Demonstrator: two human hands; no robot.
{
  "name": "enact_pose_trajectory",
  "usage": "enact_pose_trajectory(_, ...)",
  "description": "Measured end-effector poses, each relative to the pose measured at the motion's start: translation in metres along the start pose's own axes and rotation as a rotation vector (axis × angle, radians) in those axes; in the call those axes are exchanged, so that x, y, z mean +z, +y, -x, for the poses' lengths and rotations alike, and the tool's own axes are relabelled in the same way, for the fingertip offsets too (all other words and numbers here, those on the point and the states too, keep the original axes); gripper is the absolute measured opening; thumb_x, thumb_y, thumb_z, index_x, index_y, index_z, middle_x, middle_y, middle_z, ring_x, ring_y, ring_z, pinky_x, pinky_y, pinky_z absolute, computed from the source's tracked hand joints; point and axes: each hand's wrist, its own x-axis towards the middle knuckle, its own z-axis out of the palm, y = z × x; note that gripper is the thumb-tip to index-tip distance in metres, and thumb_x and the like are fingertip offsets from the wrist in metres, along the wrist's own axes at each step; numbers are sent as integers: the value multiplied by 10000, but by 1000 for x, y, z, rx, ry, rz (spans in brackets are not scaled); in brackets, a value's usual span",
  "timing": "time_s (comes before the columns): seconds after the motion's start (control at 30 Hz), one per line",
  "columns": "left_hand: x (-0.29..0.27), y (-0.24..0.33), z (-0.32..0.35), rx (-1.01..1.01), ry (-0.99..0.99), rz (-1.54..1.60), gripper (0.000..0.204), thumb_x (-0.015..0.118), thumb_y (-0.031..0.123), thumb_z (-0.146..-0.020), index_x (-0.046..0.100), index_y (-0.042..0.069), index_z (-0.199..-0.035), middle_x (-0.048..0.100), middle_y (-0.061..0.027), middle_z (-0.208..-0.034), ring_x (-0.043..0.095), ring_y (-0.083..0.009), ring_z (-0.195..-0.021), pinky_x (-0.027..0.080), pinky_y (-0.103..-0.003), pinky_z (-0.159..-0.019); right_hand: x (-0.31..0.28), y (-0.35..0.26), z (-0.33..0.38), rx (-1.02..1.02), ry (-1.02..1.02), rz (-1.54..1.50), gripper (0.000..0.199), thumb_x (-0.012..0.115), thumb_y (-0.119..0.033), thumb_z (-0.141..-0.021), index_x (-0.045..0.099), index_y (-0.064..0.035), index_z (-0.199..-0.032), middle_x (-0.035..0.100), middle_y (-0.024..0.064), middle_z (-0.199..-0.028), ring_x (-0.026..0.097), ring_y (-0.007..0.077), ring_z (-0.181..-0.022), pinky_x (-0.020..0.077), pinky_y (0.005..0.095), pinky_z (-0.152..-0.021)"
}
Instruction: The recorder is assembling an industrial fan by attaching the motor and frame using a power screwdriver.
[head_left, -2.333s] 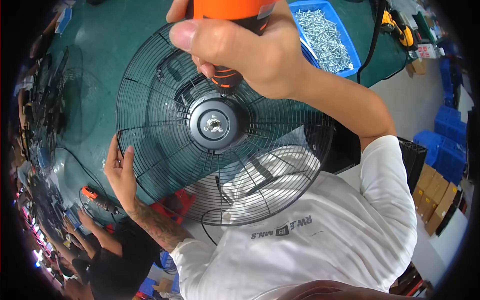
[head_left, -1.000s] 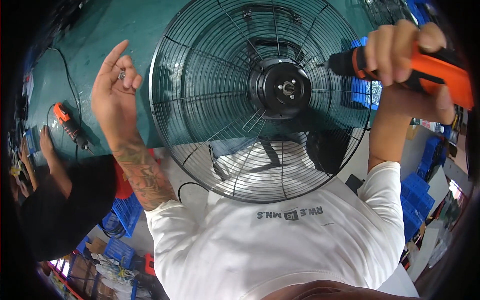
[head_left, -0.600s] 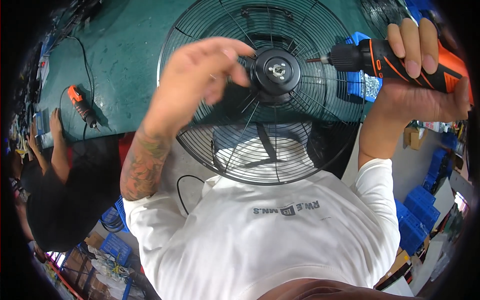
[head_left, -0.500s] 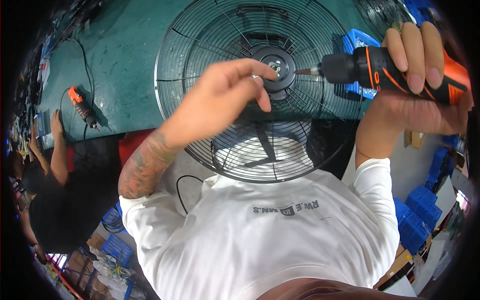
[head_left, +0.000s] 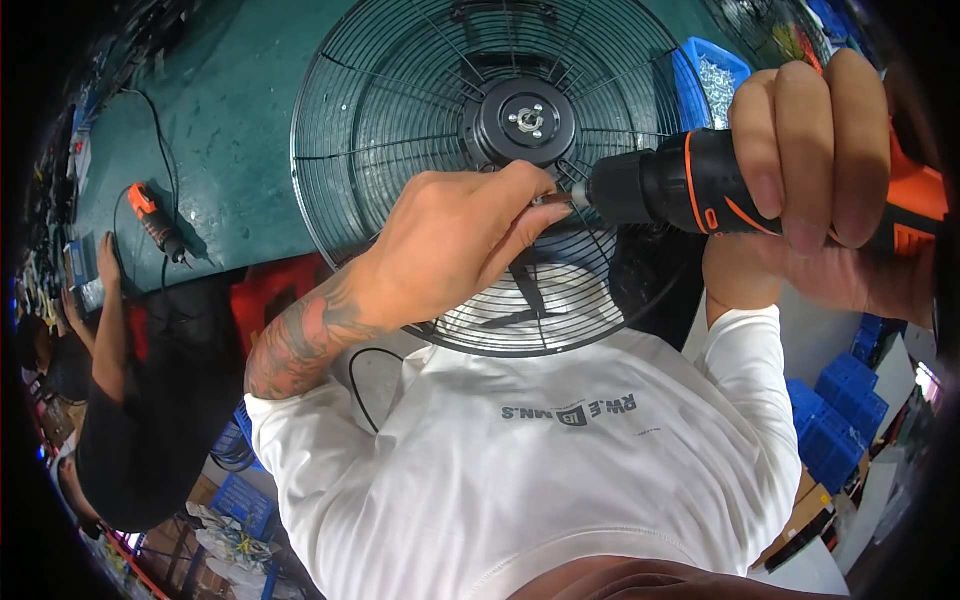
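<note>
Well left of our grips, an orange drill (head_left: 155, 222) lies on the surface (head_left: 250, 130), probably parked clear. The fan cage (head_left: 400, 150) reaches under our left grip (head_left: 445, 238), which pinches closed at the held drill's (head_left: 668, 190) tip, perhaps steadying it; we cannot tell its contents. The motor (head_left: 527, 122) faces up just beyond. The blue tray (head_left: 728, 58) seems kept handy for our right grip (head_left: 805, 155), wrapped around the held drill's body.

Dark lettering (head_left: 525, 413) flanking 1 square emblem (head_left: 573, 416) on white shirt (head_left: 550, 480), upside-down.
</note>
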Motion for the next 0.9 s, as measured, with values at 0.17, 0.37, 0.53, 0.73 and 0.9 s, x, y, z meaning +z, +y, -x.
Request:
enact_pose_trajectory(0.17,-5,-3,0,18,18,-39,189,747,123,-904,645,15,-1022,568,-87,-620,563,-189,-492,431,-315,-473,-1,31,9,145,-98,92,603,612,-423,-932,500,-17,-1364,538,82,-1119,538,145,-990,435,268,-862)
enact_pose_trajectory(0.37,-43,-10,21,-295,213,-175,500,868,306,-797,666,29,-1161,509,-72,-598,494,-149,-500,418,-309,-483,14,56,-16,237,-157,187,582,617,-483,-872,554,-78,-1285,525,34,-882,515,135,-781,400,303,-774)
enact_pose_trajectory(0.53,-98,-66,60,-605,576,-301,411,746,199,-925,653,-3,-1270,390,48,-607,375,-51,-570,309,-239,-535,-7,82,-35,115,-108,281,576,600,-503,-873,560,-90,-1272,525,17,-805,515,137,-701,406,314,-732)
enact_pose_trajectory(0.73,-87,-99,75,-708,437,156,402,634,81,-989,568,-42,-1367,480,81,-789,362,-9,-668,262,-197,-588,-14,126,-46,88,303,328,435,570,-375,-945,541,-39,-1220,587,93,-722,619,223,-581,546,391,-625)
enact_pose_trajectory(0.9,-83,-101,62,-747,437,107,370,589,41,-1000,565,-54,-1356,515,67,-827,362,0,-674,264,-192,-582,-24,140,-48,251,343,238,365,592,-265,-947,539,12,-1181,593,115,-706,612,234,-575,549,396,-614)
